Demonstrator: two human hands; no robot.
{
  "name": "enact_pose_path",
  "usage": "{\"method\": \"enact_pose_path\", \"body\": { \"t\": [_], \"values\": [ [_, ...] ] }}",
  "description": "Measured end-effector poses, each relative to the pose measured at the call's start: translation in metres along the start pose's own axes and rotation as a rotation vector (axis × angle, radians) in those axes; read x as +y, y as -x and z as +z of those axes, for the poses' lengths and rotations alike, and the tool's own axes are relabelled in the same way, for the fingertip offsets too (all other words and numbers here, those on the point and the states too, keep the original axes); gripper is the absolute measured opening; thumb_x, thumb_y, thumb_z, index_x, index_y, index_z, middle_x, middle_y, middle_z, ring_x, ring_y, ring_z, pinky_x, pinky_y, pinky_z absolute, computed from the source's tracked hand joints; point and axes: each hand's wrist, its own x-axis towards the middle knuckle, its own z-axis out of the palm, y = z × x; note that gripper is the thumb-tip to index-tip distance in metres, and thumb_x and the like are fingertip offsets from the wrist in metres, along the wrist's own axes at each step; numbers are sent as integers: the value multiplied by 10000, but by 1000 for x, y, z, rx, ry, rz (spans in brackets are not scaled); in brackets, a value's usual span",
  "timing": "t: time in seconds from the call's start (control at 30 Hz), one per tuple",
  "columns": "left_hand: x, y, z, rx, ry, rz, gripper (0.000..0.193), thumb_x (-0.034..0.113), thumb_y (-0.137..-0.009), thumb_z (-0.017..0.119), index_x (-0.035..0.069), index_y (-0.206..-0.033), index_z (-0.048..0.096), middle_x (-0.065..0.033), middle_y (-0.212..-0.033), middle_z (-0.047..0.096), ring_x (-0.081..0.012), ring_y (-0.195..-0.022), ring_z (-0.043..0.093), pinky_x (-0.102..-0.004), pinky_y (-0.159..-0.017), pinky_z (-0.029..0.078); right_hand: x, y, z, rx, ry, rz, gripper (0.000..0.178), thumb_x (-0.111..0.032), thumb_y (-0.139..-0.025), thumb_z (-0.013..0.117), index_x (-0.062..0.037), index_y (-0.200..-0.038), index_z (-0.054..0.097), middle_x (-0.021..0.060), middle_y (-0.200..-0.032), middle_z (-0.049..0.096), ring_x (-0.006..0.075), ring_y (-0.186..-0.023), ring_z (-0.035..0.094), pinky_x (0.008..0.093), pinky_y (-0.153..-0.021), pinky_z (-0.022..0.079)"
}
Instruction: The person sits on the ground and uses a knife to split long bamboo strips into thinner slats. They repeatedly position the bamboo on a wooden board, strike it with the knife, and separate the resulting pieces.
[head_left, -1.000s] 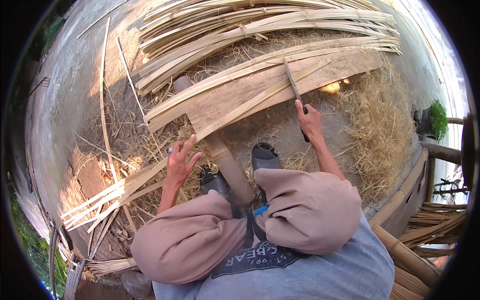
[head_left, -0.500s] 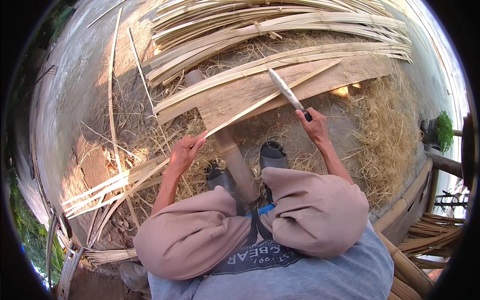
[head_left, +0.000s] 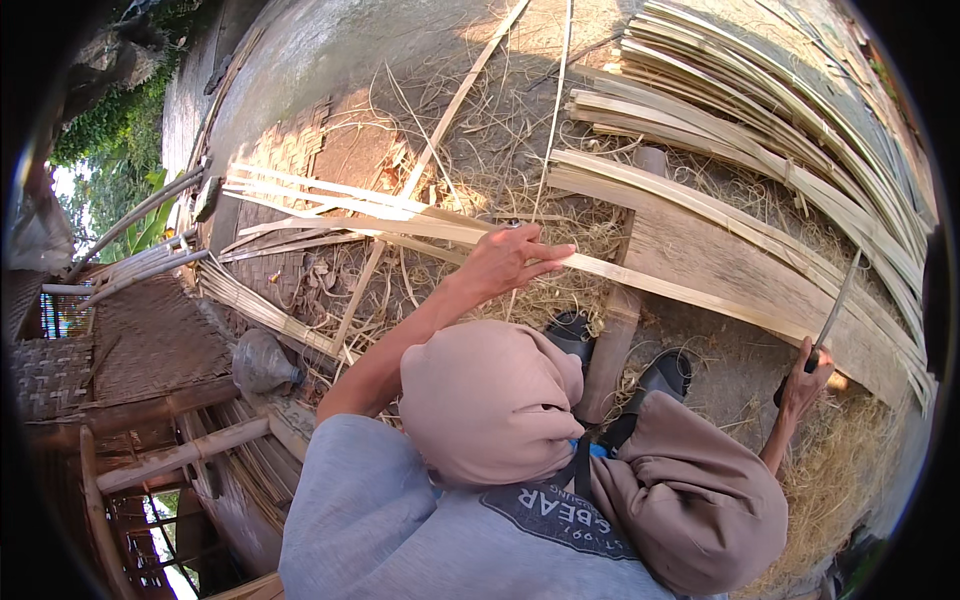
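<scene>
While the left hand (head_left: 503,262) appears to pinch a pale strip (head_left: 680,290) at the fingertips, the right hand (head_left: 806,378) has its fingers wrapped around the handle of a knife (head_left: 838,300). Strip runs from the left fingertips along the near side of the plank (head_left: 690,245). Step in hand looks like lining up strip and blade (my read; can't tell if they touch). Next move calls for a steady left hold, fingers clear of the edge. Strip's long, flat, narrow, light tan.

Blue-grey shirt (head_left: 390,520), dusty-pink trousers (head_left: 480,400)
</scene>
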Motion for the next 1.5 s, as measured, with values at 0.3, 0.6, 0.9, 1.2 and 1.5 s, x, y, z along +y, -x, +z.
{"method": "enact_pose_path", "body": {
  "t": [0.3, 0.6, 0.9, 1.2, 1.5],
  "values": [
    [-74, 93, -63, 287, -249, -133, 376, 367, -988, 692, 363, -1364, 692, -71, -1082, 647, -218, -910, 670, -406, -896, 541, -118, 49, 47, -471, -233, -287, 356, -359, -983, 717, -27, -1006, 591, 146, -727, 557, 307, -672, 523, 453, -678, 449],
    [12, 78, 101, 371, 1778, -1025, 488, 370, -1060, 620, 41, -1409, 528, -210, -1278, 659, -330, -1138, 688, -452, -989, 575, -279, 107, 93, -884, -229, -364, 511, -530, -992, 650, -23, -995, 582, 210, -722, 674, 422, -720, 697, 492, -648, 517],
    [55, 61, 86, 744, 1915, -792, 429, 71, -1020, 641, 88, -1386, 418, -224, -1255, 677, -378, -1018, 748, -504, -884, 674, -295, 132, 93, -913, -679, -351, 473, -458, -1003, 669, 9, -1037, 598, 223, -730, 656, 441, -676, 649, 495, -635, 489],
    [-189, 131, 74, 851, 1799, -985, 279, 124, -1008, 674, 37, -1260, 592, -113, -1225, 672, -310, -1131, 638, -465, -1051, 571, -241, 89, 51, -562, -728, -182, 425, -415, -1022, 662, -2, -1120, 645, 140, -697, 647, 251, -610, 620, 406, -626, 495],
    [-249, 95, 72, 838, 427, -1362, 466, 238, -1019, 669, 26, -1418, 558, -191, -1371, 629, -333, -1296, 583, -464, -1148, 451, -104, 113, -11, -302, -693, 276, 380, -399, -1044, 640, -28, -966, 619, 39, -683, 651, 123, -579, 625, 309, -561, 526]
  ]
}}
